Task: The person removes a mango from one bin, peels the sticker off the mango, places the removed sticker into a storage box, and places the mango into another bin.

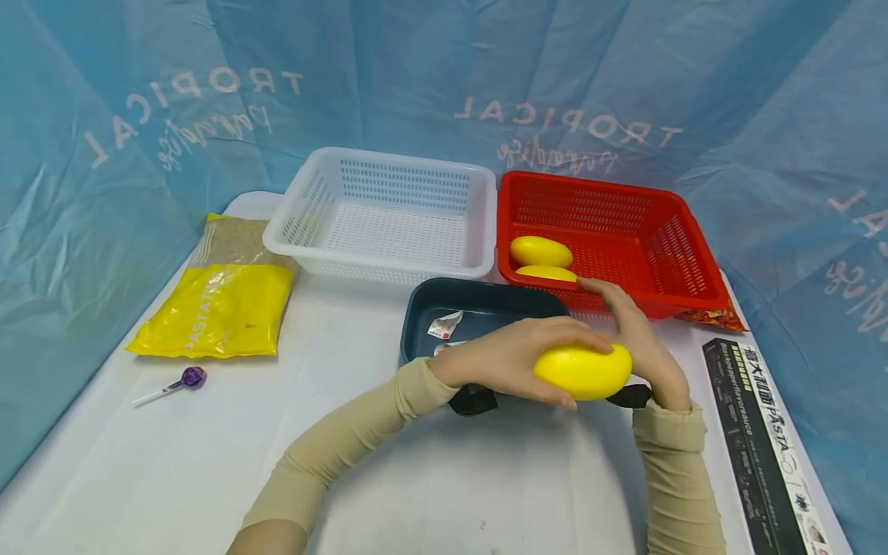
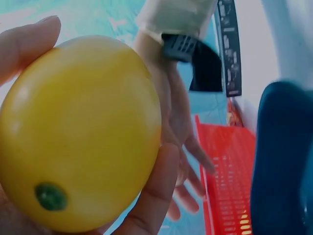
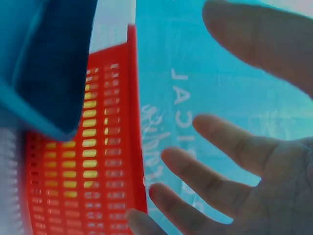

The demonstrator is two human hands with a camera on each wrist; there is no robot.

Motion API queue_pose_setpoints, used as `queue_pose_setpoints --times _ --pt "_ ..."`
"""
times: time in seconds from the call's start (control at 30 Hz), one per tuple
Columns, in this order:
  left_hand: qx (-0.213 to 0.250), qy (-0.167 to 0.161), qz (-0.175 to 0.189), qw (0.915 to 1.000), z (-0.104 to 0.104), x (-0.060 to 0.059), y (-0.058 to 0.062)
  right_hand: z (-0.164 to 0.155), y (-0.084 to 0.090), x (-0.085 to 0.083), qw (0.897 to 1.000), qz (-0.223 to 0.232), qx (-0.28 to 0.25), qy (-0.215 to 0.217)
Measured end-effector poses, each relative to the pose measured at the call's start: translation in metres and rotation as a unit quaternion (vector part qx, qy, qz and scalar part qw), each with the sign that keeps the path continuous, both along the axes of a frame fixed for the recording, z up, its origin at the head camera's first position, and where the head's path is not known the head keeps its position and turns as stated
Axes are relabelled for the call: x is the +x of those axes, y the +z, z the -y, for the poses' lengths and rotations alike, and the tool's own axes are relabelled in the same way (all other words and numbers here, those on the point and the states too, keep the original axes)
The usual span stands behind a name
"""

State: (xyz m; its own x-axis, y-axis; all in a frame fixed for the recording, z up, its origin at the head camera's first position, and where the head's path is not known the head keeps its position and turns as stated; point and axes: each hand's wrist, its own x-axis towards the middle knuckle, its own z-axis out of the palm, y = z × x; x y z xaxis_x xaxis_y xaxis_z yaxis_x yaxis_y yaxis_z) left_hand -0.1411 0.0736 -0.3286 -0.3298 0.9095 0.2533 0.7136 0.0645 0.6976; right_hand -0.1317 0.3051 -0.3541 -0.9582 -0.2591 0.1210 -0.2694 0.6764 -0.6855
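The left hand (image 1: 509, 358) grips a yellow mango (image 1: 583, 371), fingers (image 2: 151, 196) curled round it, above the worktop (image 1: 208, 462) by the dark tray (image 1: 423, 308). Keep that wrap snug; the skin looks smooth. The right hand (image 1: 641, 335) is open beside it, perhaps touching. Beyond, two mangoes (image 1: 541, 252) lie in the red basket (image 1: 687, 254).

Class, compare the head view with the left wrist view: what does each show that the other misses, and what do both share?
Only the head view shows the white basket, the yellow pasta bag, the lollipop and two yellow fruits in the red basket. Only the left wrist view shows the green spot on the held yellow fruit. Both show the left hand gripping that fruit, the open right hand and the dark blue tray.
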Motion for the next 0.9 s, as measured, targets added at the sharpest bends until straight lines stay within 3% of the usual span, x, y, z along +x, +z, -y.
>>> queue_pose_setpoints --times 0.2,0.47,0.67,0.9 --pt "0.007 0.021 0.006 0.9997 -0.012 -0.020 0.004 -0.016 0.001 -0.005 0.997 -0.008 0.013 -0.081" --pt "-0.004 0.052 0.034 0.9981 -0.021 -0.042 0.000 -0.034 -0.005 -0.010 0.975 0.031 -0.008 -0.219" --pt "-0.014 0.084 0.047 0.9952 -0.024 -0.052 -0.006 -0.043 -0.013 -0.014 0.958 0.063 -0.043 -0.277" --pt "-0.034 0.110 0.057 0.9917 -0.021 -0.061 -0.010 -0.053 -0.021 -0.018 0.946 0.046 -0.042 -0.318"
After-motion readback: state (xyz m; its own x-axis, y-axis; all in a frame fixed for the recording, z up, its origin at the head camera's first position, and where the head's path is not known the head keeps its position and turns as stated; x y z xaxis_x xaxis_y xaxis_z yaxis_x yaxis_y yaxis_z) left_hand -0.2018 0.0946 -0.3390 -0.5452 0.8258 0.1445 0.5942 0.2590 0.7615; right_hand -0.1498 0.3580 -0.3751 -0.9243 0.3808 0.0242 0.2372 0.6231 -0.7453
